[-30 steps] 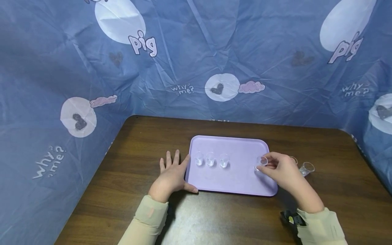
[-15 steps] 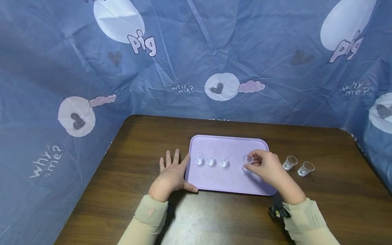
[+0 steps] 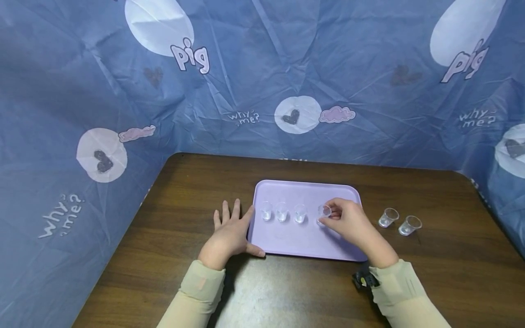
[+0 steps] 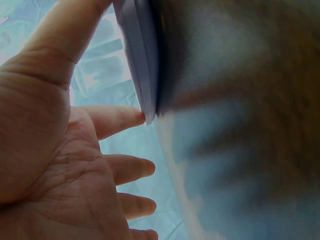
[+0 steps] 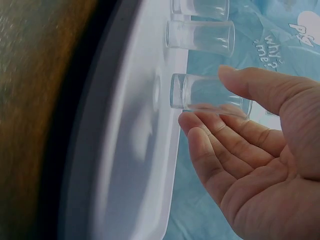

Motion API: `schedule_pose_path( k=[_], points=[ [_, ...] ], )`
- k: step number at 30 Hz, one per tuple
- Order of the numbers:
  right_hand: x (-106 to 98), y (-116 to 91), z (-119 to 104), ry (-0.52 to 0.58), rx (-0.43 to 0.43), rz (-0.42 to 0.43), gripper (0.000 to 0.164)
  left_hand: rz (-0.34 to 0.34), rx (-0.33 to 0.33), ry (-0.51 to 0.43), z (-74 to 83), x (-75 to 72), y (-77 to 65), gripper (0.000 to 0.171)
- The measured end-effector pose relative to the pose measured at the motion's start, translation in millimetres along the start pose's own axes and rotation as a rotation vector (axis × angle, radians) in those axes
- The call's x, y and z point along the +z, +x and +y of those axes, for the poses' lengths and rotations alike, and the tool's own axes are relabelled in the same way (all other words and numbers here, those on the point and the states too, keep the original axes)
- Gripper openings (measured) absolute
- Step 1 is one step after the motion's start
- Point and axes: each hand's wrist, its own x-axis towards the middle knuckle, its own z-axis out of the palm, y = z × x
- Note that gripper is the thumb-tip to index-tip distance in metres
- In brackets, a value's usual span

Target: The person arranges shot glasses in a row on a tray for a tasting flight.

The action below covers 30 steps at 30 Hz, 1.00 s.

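My right hand (image 3: 348, 223) pinches a small clear shot glass (image 5: 200, 92) between thumb and fingers over the purple tray (image 3: 283, 241). In the right wrist view its base is just off the tray surface. To its left, three similar glasses stand upright in a row on the tray: a left one (image 3: 266, 212), a middle one (image 3: 281, 212) and a right one (image 3: 300, 214). My left hand (image 3: 229, 239) has its fingers spread at the tray's left edge. Its thumb touches the near left corner, and the index fingertip meets the side rim.
Two more clear glasses, one nearer the tray (image 3: 388, 218) and one farther right (image 3: 409, 226), stand on the brown wooden table (image 3: 197, 182) right of the tray. A blue printed cloth (image 3: 229, 86) hangs behind and beside the table.
My right hand has moved left across the tray with the shot glass, closer to the row of three. My left hand has stayed at the tray's edge.
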Motion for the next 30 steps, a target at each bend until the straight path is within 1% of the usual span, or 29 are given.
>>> schedule_pose_path(
  k=[11,19,30],
  points=[
    [6.0,3.1,-2.0,0.003,0.016,-0.012,0.022,-0.002,-0.001,0.003,0.3,-1.5,0.1,0.133],
    [7.6,4.9,-2.1,-0.021,0.033,-0.013,0.023,-0.006,-0.003,-0.005,0.1,-1.7,-0.1,0.133],
    [9.8,5.7,-1.1,0.018,0.047,-0.039,0.025,-0.001,0.004,0.0,-1.5,-0.2,1.2,0.133]
  ],
)
